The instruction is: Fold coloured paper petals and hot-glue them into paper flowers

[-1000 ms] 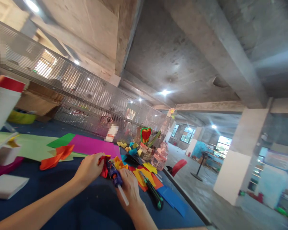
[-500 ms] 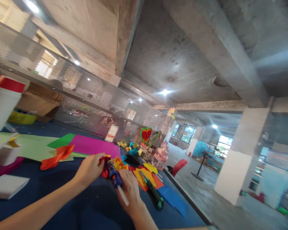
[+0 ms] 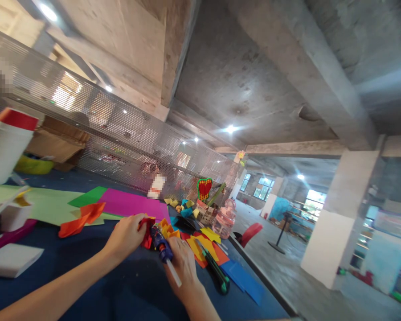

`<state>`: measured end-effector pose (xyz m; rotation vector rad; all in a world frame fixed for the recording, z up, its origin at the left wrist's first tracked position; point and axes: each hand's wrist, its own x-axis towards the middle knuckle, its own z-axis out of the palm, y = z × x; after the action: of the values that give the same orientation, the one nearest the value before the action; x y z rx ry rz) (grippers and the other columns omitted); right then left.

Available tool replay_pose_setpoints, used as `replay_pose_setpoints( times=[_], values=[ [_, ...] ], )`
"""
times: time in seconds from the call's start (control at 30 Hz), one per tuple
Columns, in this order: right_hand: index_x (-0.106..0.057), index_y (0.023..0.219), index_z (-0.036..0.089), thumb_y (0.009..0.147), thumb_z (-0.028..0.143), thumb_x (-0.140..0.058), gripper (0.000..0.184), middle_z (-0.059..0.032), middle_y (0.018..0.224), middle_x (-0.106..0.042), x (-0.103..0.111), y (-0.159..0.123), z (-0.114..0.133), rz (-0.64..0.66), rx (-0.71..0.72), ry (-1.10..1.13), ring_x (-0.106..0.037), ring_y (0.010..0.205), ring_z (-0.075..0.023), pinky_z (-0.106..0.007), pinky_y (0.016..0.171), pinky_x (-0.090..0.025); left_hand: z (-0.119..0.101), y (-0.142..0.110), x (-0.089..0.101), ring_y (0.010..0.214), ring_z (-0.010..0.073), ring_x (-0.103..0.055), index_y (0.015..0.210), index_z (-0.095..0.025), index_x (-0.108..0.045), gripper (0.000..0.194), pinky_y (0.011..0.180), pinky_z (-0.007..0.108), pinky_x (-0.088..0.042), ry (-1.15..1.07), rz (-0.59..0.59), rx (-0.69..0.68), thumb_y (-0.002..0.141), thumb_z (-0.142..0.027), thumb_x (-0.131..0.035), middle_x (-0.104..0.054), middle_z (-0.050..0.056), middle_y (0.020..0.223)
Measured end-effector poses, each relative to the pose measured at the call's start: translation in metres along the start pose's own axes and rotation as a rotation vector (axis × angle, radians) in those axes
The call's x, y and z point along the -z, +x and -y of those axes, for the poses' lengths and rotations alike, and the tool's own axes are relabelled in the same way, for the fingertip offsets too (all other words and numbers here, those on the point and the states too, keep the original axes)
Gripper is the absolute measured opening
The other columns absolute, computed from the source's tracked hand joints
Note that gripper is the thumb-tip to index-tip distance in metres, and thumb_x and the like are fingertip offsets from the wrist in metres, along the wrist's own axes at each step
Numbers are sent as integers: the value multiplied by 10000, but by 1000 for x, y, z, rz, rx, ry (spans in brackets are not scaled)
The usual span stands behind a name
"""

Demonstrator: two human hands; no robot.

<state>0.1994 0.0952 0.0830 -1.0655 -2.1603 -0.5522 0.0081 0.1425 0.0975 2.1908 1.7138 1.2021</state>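
Observation:
My right hand [image 3: 183, 263] is closed round a blue glue gun [image 3: 161, 243], and a clear glue stick [image 3: 173, 273] pokes out of its back end toward me. Red folded paper [image 3: 147, 236] is pinched in the fingers of my left hand [image 3: 128, 234], right beside the glue gun's front. The gun's nozzle is hidden at the paper. Yellow-orange folded paper [image 3: 169, 229] shows just behind the glue gun; whether it joins the red paper I cannot tell. To the left lies an orange folded paper strip [image 3: 82, 220] on the dark blue tabletop [image 3: 120, 290].
Right of my hands lie a green-and-black utility knife [image 3: 214, 267], yellow paper [image 3: 203, 247] and blue paper [image 3: 245, 278]. A pink clear bottle [image 3: 225, 218] stands near the table edge. Purple paper [image 3: 132, 204] lies behind. At left are a white box [image 3: 13, 260] and a red-topped white container [image 3: 8, 145].
The whole view has shifted very slightly to the right. Both hands keep their hold on the red paper and the glue gun, with hardly any movement.

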Motion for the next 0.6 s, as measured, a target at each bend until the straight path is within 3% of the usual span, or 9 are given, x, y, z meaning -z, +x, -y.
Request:
replay_pose_setpoints(
  times=[0.33,0.6],
  values=[
    [-491,880,186,820,145,-475,74,-51,834,-581,1,-2,0,102,-65,62,-542,769,-204,-306,692,-388,1,1,-1,712,195,-636,757,-190,-598,207,585,245,-304,-25,-5,12,820,-196,-400,-684,58,726],
    [-492,874,195,825,160,-485,61,-40,819,-578,-3,-3,-4,89,-70,33,-539,767,-204,-303,686,-384,5,3,-3,727,208,-638,746,-189,-586,204,601,257,-306,-33,-12,8,814,-208,-393,-691,71,751]
  ],
)
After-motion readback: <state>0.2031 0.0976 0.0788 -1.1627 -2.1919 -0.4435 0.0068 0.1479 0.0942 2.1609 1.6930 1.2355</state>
